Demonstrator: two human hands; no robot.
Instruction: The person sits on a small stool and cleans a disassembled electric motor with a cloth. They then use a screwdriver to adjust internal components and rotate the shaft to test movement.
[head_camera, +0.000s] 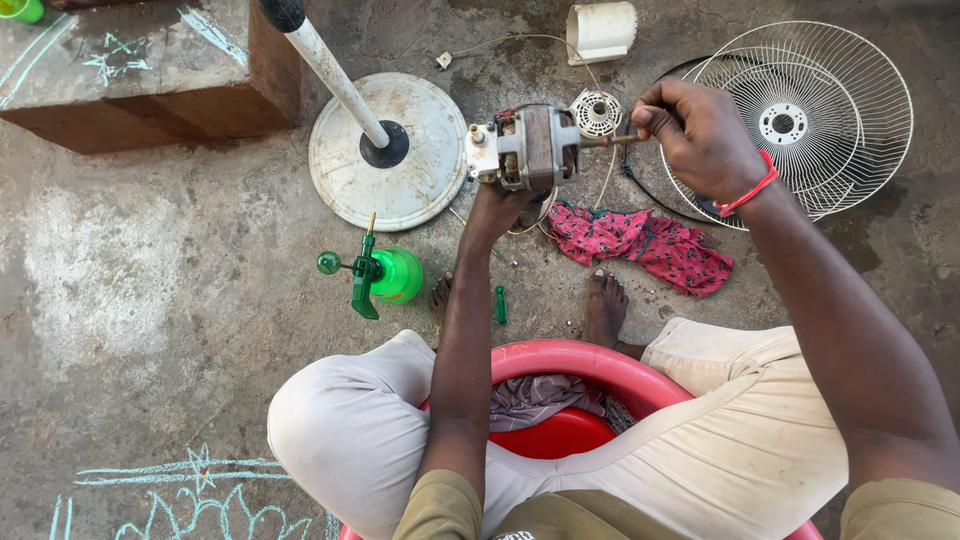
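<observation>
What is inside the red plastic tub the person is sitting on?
A crumpled grey cloth lies inside the round red plastic tub. The tub's remaining interior is covered by the person's legs and left forearm.

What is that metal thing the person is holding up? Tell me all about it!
It is a fan motor, grey metal with a whitish block at one end, wires and a thin shaft sticking out sideways. It lies level in the air above the concrete floor. The left hand grips it from below; the right hand pinches the shaft's end.

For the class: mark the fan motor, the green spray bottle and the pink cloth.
fan motor (527, 148), head view, on its metal core.
green spray bottle (399, 275), head view, on its body.
pink cloth (640, 242), head view, on its middle fold.
</observation>
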